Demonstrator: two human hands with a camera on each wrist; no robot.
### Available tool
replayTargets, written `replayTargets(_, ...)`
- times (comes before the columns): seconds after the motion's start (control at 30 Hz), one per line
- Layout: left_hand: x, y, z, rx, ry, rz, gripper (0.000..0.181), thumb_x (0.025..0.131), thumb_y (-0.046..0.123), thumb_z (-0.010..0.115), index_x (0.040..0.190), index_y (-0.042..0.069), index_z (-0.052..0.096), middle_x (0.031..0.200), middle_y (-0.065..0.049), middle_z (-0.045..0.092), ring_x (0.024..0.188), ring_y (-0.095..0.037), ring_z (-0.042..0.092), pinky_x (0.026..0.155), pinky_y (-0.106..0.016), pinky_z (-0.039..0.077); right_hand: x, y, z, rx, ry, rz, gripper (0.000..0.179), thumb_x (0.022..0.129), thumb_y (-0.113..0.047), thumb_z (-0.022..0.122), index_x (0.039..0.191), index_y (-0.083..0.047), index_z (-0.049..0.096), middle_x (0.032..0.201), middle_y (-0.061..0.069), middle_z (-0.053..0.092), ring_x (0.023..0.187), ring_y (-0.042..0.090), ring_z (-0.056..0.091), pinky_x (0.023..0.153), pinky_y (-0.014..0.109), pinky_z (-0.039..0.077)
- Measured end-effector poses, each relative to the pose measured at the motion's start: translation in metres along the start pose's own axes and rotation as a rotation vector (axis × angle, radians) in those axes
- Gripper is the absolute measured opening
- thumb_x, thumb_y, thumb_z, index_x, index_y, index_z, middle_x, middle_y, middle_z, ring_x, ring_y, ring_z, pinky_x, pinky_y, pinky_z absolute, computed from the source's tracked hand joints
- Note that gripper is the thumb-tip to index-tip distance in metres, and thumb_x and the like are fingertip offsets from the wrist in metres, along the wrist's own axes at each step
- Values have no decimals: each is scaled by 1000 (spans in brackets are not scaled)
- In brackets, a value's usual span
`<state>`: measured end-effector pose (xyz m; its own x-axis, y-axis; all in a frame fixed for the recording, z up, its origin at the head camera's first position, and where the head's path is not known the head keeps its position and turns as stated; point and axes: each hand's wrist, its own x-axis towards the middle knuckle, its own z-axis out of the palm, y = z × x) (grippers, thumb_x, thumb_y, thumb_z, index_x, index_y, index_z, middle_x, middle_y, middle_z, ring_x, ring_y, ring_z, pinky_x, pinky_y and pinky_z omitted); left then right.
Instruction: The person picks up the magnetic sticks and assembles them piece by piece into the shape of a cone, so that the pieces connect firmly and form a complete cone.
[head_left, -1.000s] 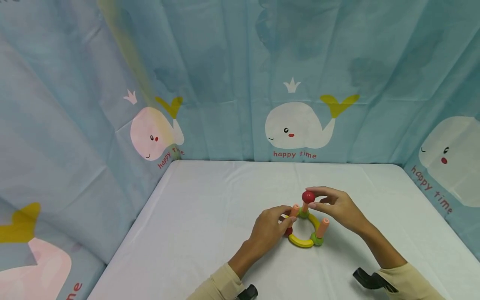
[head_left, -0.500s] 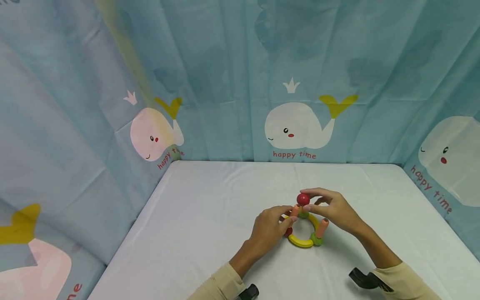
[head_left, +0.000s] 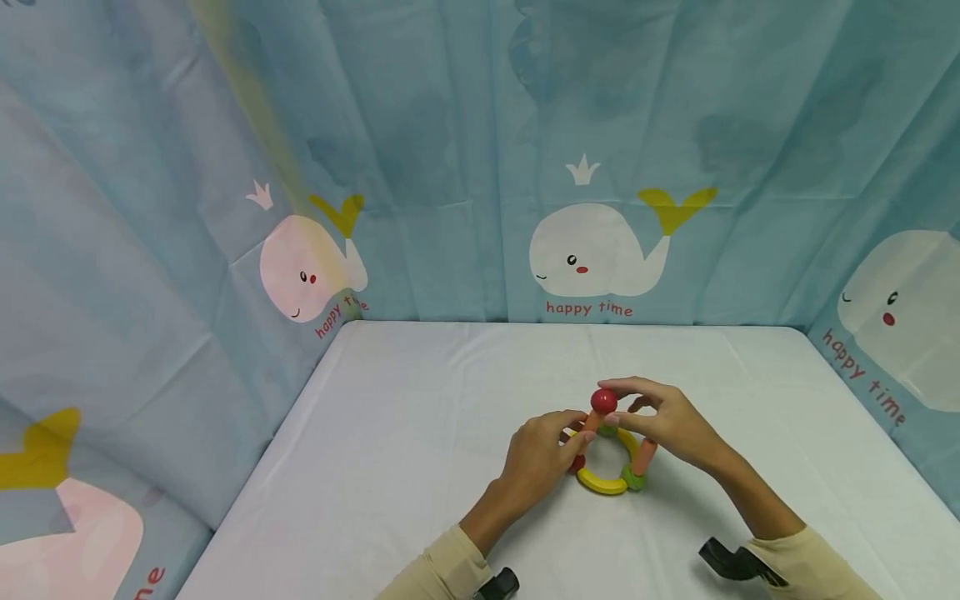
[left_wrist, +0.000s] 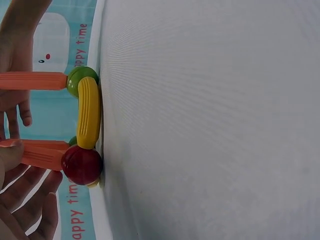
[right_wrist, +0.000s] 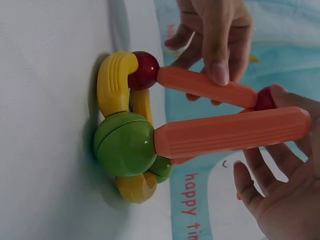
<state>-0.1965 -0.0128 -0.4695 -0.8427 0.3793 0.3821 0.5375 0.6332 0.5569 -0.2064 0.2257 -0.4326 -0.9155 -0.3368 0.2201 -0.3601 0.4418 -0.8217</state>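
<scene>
A ring of curved yellow pieces (head_left: pixel 602 484) and balls lies on the table, with several orange sticks standing up from it. My left hand (head_left: pixel 542 454) pinches the left orange stick (right_wrist: pixel 207 86), which rises from a dark red ball (left_wrist: pixel 81 165) in the ring. Between thumb and fingers my right hand (head_left: pixel 667 419) holds another red ball (head_left: pixel 603 401) at the top of that stick. Whether the stick's end is inside the ball cannot be seen. A nearer orange stick (right_wrist: pixel 232 132) stands on a green ball (right_wrist: pixel 125 144). The rear stick is mostly hidden.
White cloth covers the table (head_left: pixel 420 433). Blue curtains (head_left: pixel 450 167) with printed whales enclose its back and sides. Black camera mounts (head_left: pixel 731 558) sit at both wrists, close above the tabletop.
My right hand has carried the red ball left and slightly down, from near the rear stick to the top of the left one. The left hand and the ring have hardly moved.
</scene>
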Motion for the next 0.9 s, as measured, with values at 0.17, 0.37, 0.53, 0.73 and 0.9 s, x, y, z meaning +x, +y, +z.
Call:
replayTargets(0.17,-1,0,1,-14,-11,-18,35,101,33,75,132,17,75,113,3,80,96,-11,75,83,-18,57,-12,-2,-7,-12,30,-10,45,99,-25,76,143,-24,65,139,3,69,104,24,67,79,33,60)
replayTargets(0.37,-2,-1,0,-43,-21,-37,36,100,31,76,133,17,74,113,3,80,96,-12,74,83,-18,56,-28,5,-21,-25,37,-56,40,100,-17,74,140,-21,67,134,6,71,110,12,68,87,28,58)
replayTargets(0.53,-2,-3,0,-50,-12,-38,36,99,30,77,132,16,74,112,3,80,95,-11,74,81,-16,56,-37,17,-29,-21,-17,-45,36,99,-15,75,133,-24,71,130,4,73,115,10,67,90,28,57)
replayTargets(0.73,-2,-5,1,-46,-8,-31,35,100,30,77,132,16,74,112,3,80,95,-10,74,82,-17,56,-45,30,-22,-22,-109,30,30,98,-22,77,127,-17,75,124,3,76,110,12,67,89,31,57)
replayTargets(0.9,-2,-5,1,-52,-8,-16,34,99,29,77,131,16,75,112,3,80,94,-10,74,81,-18,56,-51,39,-15,-31,-189,38,21,99,-22,76,119,-16,78,114,-6,77,105,10,67,88,29,56)
